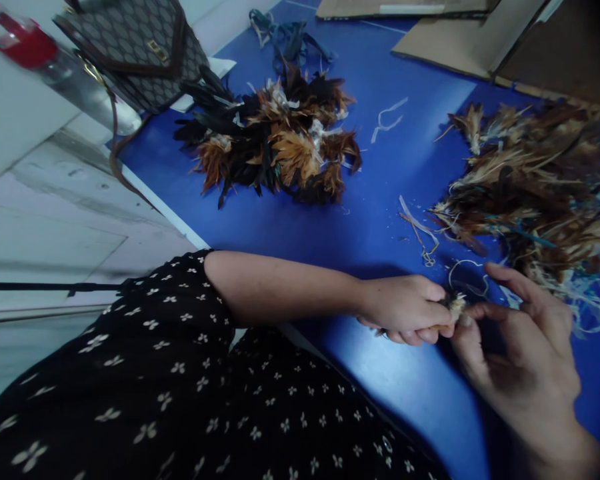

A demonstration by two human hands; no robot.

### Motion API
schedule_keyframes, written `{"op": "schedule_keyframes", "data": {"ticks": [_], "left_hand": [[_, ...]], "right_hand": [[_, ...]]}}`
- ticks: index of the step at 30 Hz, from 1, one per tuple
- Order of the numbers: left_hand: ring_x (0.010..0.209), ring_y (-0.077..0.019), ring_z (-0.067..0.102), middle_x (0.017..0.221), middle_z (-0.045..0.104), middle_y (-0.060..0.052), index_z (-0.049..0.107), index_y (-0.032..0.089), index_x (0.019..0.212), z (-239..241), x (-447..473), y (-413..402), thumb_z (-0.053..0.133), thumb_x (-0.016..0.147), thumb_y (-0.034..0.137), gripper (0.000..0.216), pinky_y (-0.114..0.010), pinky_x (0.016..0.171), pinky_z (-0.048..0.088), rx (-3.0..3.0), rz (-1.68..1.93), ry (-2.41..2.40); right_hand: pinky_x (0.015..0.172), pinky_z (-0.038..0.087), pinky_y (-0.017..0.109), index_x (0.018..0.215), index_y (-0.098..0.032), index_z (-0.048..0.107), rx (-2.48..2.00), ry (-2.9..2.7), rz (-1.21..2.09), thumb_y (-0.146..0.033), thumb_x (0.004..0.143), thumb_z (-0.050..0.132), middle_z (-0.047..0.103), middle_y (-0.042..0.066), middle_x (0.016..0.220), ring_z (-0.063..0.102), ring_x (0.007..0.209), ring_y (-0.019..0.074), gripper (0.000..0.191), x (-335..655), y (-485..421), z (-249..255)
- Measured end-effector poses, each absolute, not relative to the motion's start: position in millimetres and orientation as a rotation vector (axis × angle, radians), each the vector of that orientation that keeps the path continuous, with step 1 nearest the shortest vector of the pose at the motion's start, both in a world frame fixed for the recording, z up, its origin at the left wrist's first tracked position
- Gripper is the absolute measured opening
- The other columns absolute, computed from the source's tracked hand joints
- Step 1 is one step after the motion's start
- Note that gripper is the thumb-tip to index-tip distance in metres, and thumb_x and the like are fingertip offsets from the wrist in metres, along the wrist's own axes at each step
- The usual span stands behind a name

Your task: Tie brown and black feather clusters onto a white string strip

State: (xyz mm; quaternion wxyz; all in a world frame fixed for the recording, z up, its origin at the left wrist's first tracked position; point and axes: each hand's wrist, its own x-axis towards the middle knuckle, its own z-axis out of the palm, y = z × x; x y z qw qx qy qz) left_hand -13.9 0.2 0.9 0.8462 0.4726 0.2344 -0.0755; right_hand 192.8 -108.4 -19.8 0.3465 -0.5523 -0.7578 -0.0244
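Observation:
My left hand is closed in a fist round a small bundle of feathers, whose pale quill ends stick out past my thumb. My right hand meets it from the right, thumb and forefinger pinching at those quill ends, the other fingers loosely spread. A thin pale thread loops just above the bundle. Both hands rest low over the blue table. A loose heap of brown and tan feathers lies right behind my right hand.
A pile of tied black and orange feather bunches lies at mid table. A patterned handbag and a clear bottle with a red label sit at the left edge. Cardboard sheets lie at the back. String scraps are scattered about.

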Motion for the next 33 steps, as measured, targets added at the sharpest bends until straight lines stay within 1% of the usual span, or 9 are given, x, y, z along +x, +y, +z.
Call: {"op": "schedule_keyframes", "data": {"ticks": [6, 10, 12, 16, 19, 23, 27, 30, 33], "left_hand": [[0.057, -0.0108, 0.052, 0.069, 0.055, 0.005, 0.051, 0.023, 0.093, 1.9, -9.6, 3.4, 0.053, 0.103, 0.029, 0.011, -0.027, 0.056, 0.038, 1.289, -0.255, 0.549], [0.065, -0.0105, 0.048, 0.068, 0.052, 0.005, 0.045, 0.023, 0.077, 9.1, -8.8, 10.6, 0.061, 0.1, 0.018, 0.029, -0.029, 0.066, 0.038, 1.682, -0.154, 0.431], [0.065, -0.0101, 0.045, 0.067, 0.049, 0.006, 0.043, 0.023, 0.074, 12.2, -11.0, 15.5, 0.063, 0.099, 0.014, 0.034, -0.03, 0.068, 0.038, 1.751, -0.097, 0.355], [0.065, -0.0114, 0.053, 0.069, 0.055, 0.006, 0.052, 0.022, 0.085, 10.9, -16.9, 20.4, 0.059, 0.104, 0.018, 0.021, -0.03, 0.067, 0.044, 1.517, -0.142, 0.244], [0.059, -0.0112, 0.052, 0.068, 0.052, 0.008, 0.053, 0.023, 0.093, 5.6, -16.5, 16.5, 0.054, 0.107, 0.025, 0.014, -0.029, 0.062, 0.045, 1.293, -0.128, 0.288], [0.063, -0.011, 0.054, 0.072, 0.056, 0.005, 0.055, 0.023, 0.092, 6.1, -10.7, 11.2, 0.056, 0.105, 0.024, 0.013, -0.028, 0.065, 0.045, 1.427, -0.013, 0.502], [0.07, -0.0115, 0.055, 0.076, 0.06, 0.003, 0.056, 0.022, 0.086, 12.6, -11.5, 15.0, 0.058, 0.103, 0.018, 0.017, -0.028, 0.072, 0.046, 1.635, -0.058, 0.513], [0.066, -0.0121, 0.056, 0.075, 0.058, 0.004, 0.055, 0.022, 0.093, 10.4, -13.7, 17.3, 0.051, 0.107, 0.024, 0.014, -0.028, 0.066, 0.047, 1.504, -0.063, 0.532], [0.061, -0.0107, 0.054, 0.075, 0.054, 0.006, 0.053, 0.023, 0.098, 3.4, -12.4, 14.9, 0.05, 0.109, 0.031, 0.014, -0.027, 0.059, 0.045, 1.325, -0.003, 0.56]], "right_hand": [[0.111, 0.051, 0.057, 0.099, -0.021, 0.065, -1.448, -2.036, -0.027, -0.023, 0.096, 0.079, 0.069, 0.021, 0.148, 0.07, 0.135, 0.0401, 0.014, 193.4, -107.8, -13.7], [0.111, 0.049, 0.06, 0.098, -0.022, 0.062, -1.456, -2.124, -0.032, -0.03, 0.099, 0.077, 0.07, 0.022, 0.141, 0.069, 0.133, 0.0427, 0.017, 195.6, -107.3, -8.1], [0.108, 0.048, 0.06, 0.099, -0.022, 0.062, -1.465, -2.149, -0.02, -0.035, 0.102, 0.074, 0.069, 0.022, 0.14, 0.068, 0.132, 0.0433, 0.018, 199.1, -108.5, -6.0], [0.104, 0.049, 0.056, 0.098, -0.024, 0.061, -1.465, -2.144, -0.035, -0.036, 0.103, 0.07, 0.07, 0.019, 0.136, 0.069, 0.127, 0.0395, 0.016, 207.9, -113.2, -0.1], [0.104, 0.05, 0.054, 0.097, -0.025, 0.061, -1.498, -2.11, -0.076, -0.034, 0.103, 0.069, 0.07, 0.016, 0.133, 0.068, 0.127, 0.0374, 0.013, 211.4, -114.9, 1.9], [0.104, 0.051, 0.055, 0.096, -0.025, 0.061, -1.529, -2.05, -0.186, -0.03, 0.094, 0.076, 0.07, 0.015, 0.132, 0.069, 0.125, 0.0371, 0.016, 215.7, -112.5, -2.4], [0.104, 0.051, 0.055, 0.09, -0.025, 0.061, -1.559, -1.988, -0.41, -0.025, 0.084, 0.081, 0.073, 0.015, 0.124, 0.073, 0.119, 0.037, 0.022, 234.8, -112.1, -7.5], [0.102, 0.052, 0.054, 0.087, -0.024, 0.064, -1.654, -1.859, -0.567, -0.025, 0.079, 0.082, 0.077, 0.013, 0.118, 0.074, 0.113, 0.0353, 0.02, 260.9, -112.4, -11.3], [0.092, 0.054, 0.053, 0.082, -0.023, 0.068, -1.711, -1.738, -0.69, -0.022, 0.072, 0.083, 0.078, 0.01, 0.105, 0.074, 0.099, 0.0336, 0.018, 288.2, -108.5, -12.9]]}}
